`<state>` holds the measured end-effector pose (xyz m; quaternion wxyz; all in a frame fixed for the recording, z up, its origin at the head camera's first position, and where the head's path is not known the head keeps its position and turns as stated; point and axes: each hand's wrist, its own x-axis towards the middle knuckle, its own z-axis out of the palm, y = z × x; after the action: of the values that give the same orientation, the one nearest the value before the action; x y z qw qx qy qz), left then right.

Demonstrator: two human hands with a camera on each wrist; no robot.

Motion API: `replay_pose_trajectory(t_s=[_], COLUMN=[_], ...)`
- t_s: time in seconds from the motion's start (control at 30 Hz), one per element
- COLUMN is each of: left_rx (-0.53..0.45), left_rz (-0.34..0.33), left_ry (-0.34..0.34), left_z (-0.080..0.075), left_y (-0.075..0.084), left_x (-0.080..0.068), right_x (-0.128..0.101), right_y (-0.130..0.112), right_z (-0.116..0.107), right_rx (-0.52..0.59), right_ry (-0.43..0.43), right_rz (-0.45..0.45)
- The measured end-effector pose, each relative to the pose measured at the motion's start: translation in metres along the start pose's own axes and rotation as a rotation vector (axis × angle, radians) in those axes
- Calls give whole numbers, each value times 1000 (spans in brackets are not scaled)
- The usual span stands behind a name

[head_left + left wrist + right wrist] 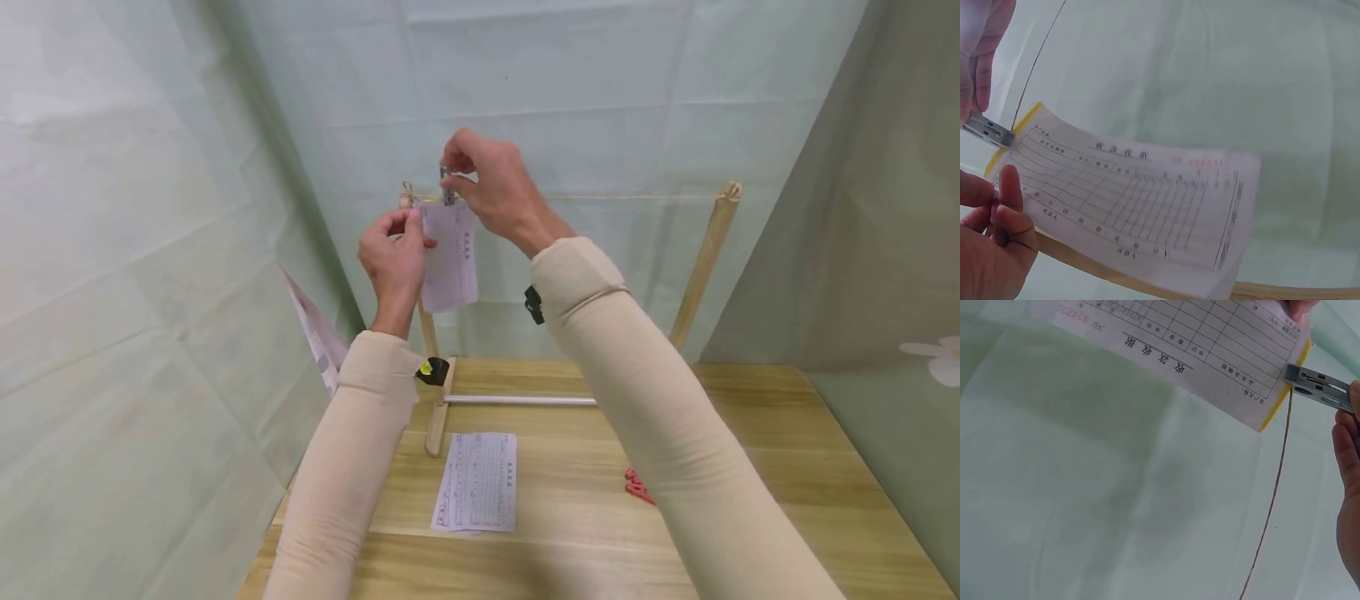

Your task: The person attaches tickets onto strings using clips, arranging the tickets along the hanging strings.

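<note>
A printed receipt slip [450, 262] with a yellow top edge hangs at the left end of a thin string [630, 197]. My right hand [498, 183] pinches a grey clothespin [1319, 387], whose tip sits over the slip's yellow edge where the string runs. With thumb and fingers, my left hand [396, 254] pinches the slip near its upper left corner, as the left wrist view also shows. The slip's lower part [1210, 250] hangs loose and curves slightly.
Wooden posts [705, 267] hold up the string, and a white rod [525, 400] runs low between them. More printed slips [487, 483] lie stacked on the wooden table [570, 500]. Red clothespins [637, 485] lie by the right forearm. A folded sheet [315, 329] stands at the left.
</note>
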<state>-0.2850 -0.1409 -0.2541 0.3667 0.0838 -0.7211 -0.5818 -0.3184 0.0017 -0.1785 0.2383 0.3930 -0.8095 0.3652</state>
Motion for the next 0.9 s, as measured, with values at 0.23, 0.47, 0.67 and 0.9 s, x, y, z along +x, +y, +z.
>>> replay_pose_trajectory(t_s=[0.23,0.47,0.67,0.9], left_rx=[-47,-93,-47,-12], left_rz=[-39,-40,-23,-6], left_ry=[-3,-34,-29,-21], left_z=[0,-1,0,2], left_y=[3,1,1,4], left_x=[0,2,1,0], right_x=[0,-1,-3,-4], right_y=[0,0,1,3], right_z=[2,3,4,4], right_rx=[-19,-19,-21,-30], right_ry=[2,25,22,25], right_rz=[-15,-62,-58,-66])
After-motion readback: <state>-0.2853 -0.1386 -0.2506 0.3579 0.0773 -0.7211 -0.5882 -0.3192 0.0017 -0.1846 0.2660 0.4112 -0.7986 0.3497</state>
